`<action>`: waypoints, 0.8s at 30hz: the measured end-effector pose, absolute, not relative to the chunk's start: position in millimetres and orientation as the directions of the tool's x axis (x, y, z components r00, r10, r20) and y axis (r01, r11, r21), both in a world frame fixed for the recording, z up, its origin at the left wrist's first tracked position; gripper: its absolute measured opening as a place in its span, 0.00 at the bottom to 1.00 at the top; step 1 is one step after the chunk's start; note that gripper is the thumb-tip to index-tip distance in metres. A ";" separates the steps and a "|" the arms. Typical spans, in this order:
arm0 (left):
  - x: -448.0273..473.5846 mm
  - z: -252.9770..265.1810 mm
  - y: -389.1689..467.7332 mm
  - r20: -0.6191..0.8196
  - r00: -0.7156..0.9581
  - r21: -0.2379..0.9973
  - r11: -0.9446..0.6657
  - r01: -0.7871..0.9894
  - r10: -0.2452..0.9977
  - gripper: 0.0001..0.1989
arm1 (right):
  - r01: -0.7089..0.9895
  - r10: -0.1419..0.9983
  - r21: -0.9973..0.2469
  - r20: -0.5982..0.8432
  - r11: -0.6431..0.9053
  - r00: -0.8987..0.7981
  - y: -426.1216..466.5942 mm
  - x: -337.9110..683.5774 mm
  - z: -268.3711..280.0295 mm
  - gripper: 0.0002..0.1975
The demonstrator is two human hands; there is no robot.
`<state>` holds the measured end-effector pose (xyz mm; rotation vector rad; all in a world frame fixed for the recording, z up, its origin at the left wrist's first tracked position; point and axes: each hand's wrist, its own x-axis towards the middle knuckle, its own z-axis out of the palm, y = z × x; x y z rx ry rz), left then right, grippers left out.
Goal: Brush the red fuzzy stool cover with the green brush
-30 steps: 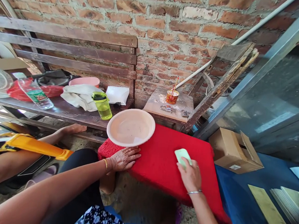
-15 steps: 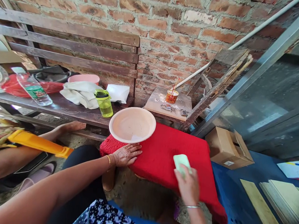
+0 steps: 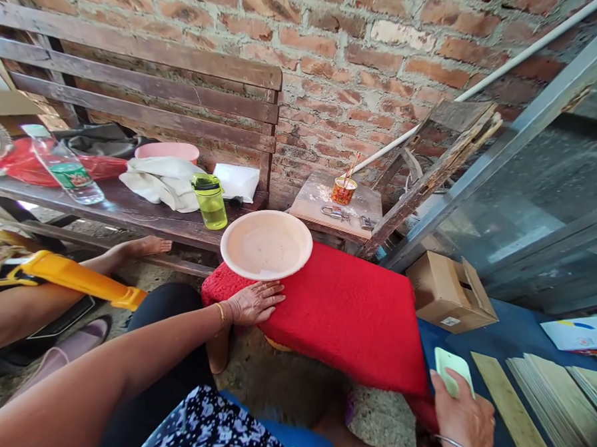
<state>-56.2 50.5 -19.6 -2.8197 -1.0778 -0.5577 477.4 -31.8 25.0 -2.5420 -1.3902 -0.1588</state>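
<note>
A cream plastic basin [image 3: 244, 247] rests on the red cloth [image 3: 354, 313] that covers a low bench in front of me. My left hand [image 3: 255, 302] lies flat on the cloth's near edge, fingers stretched out, close against the basin's front rim. At the right, beyond the cloth's end, my right hand [image 3: 466, 412] grips a pale green flat piece with rounded corners [image 3: 453, 370]. A small mark shows near its top; its underside and the part inside my palm are hidden, and I cannot tell its exact kind. It is held over the blue surface [image 3: 438, 317].
Pale flat strips [image 3: 549, 397] and a cardboard box [image 3: 450, 291] lie on the right. Behind the basin, a wooden bench [image 3: 178, 227] carries a green bottle [image 3: 212, 205] and a white cloth [image 3: 163, 183]. Another person's leg [image 3: 18, 315] and a yellow bar [image 3: 80, 279] are at left.
My right hand has moved right with the pale green piece, from above the red cloth to past its right end. My left hand stays flat beside the basin.
</note>
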 end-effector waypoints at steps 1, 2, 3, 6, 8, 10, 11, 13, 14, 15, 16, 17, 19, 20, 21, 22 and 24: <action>-56.1 -18.8 50.2 0.359 0.688 0.062 -0.752 0.656 0.630 0.20 | 0.865 0.839 -0.196 0.222 -0.461 0.497 -33.6 466.9 26.3 0.35; -56.1 -18.1 50.1 0.357 0.691 0.058 -0.753 0.655 0.628 0.20 | 0.898 0.873 -0.240 0.243 -0.368 0.423 -34.4 448.4 27.3 0.34; -56.2 -17.4 50.1 0.355 0.694 0.050 -0.754 0.655 0.626 0.20 | 0.923 0.905 -0.286 0.265 -0.256 0.333 -34.5 423.6 27.6 0.33; -56.6 -16.2 50.5 0.352 0.702 0.025 -0.756 0.654 0.619 0.20 | 0.925 0.952 -0.374 0.300 0.061 0.058 -32.4 338.1 25.6 0.26; -56.8 -16.3 50.9 0.352 0.705 0.015 -0.757 0.653 0.615 0.20 | 0.917 0.956 -0.361 0.288 0.169 -0.063 -30.8 299.9 22.8 0.20; -56.9 -17.0 51.2 0.351 0.706 0.011 -0.757 0.653 0.615 0.20 | 0.934 0.958 -0.311 0.273 0.178 -0.091 -29.8 295.2 20.7 0.17; -56.9 -17.4 51.2 0.350 0.704 0.014 -0.755 0.656 0.618 0.20 | 0.948 0.963 -0.286 0.263 0.142 -0.065 -29.8 306.4 20.2 0.18; -56.4 -18.1 51.1 0.349 0.697 0.029 -0.750 0.661 0.627 0.20 | 0.969 0.972 -0.248 0.226 -0.002 0.060 -31.2 349.1 21.1 0.22; -56.0 -18.2 50.9 0.349 0.694 0.037 -0.749 0.662 0.630 0.20 | 0.967 0.968 -0.233 0.197 -0.107 0.155 -32.7 376.1 22.5 0.24; -55.4 -18.0 50.7 0.350 0.691 0.043 -0.748 0.662 0.632 0.20 | 0.950 0.950 -0.217 0.168 -0.226 0.265 -34.7 403.2 24.4 0.27; -54.7 -17.6 50.4 0.351 0.689 0.047 -0.747 0.663 0.634 0.20 | 0.917 0.914 -0.198 0.148 -0.347 0.378 -37.0 427.8 26.6 0.29; -53.9 -17.0 50.1 0.352 0.687 0.049 -0.746 0.664 0.636 0.20 | 0.877 0.871 -0.181 0.140 -0.445 0.471 -39.2 447.8 29.1 0.32; -52.5 -15.4 49.4 0.347 0.682 0.058 -0.741 0.669 0.644 0.20 | 0.829 0.816 -0.189 0.162 -0.527 0.555 -42.6 468.4 33.5 0.35; -51.9 -14.7 49.0 0.344 0.677 0.068 -0.736 0.673 0.651 0.20 | 0.836 0.820 -0.230 0.188 -0.499 0.541 -43.9 467.9 35.0 0.35; -51.4 -14.3 48.8 0.341 0.672 0.080 -0.732 0.676 0.658 0.20 | 0.859 0.844 -0.288 0.218 -0.423 0.489 -45.0 460.8 36.0 0.34; -51.2 -14.1 48.7 0.339 0.667 0.094 -0.729 0.678 0.663 0.20 | 0.886 0.883 -0.349 0.245 -0.305 0.400 -46.5 448.2 36.3 0.33; -51.2 -15.0 48.9 0.340 0.664 0.110 -0.729 0.675 0.666 0.20 | 0.912 0.954 -0.409 0.270 -0.009 0.130 -52.0 412.4 35.2 0.27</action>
